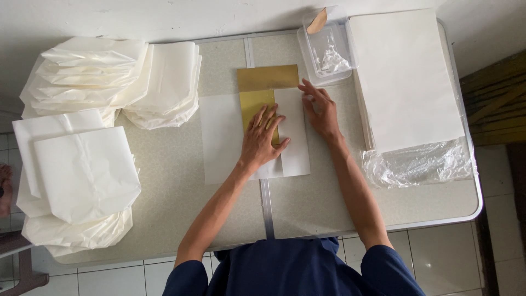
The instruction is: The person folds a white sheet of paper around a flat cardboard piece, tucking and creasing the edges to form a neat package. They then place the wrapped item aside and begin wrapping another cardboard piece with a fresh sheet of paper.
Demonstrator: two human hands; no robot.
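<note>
A white paper sheet (222,137) lies at the table's middle, its right part folded over a gold rectangular board (267,78) whose top sticks out beyond the paper. My left hand (263,140) lies flat, fingers spread, on the gold board and the folded flap's edge. My right hand (319,108) presses the right side of the folded flap (295,148) with fingers extended. Neither hand grips anything.
Piles of folded white paper bags (85,170) cover the table's left side, with more (164,82) at the back left. A clear plastic container (327,49) sits at the back. A stack of white sheets (405,77) on clear plastic wrap (419,164) fills the right.
</note>
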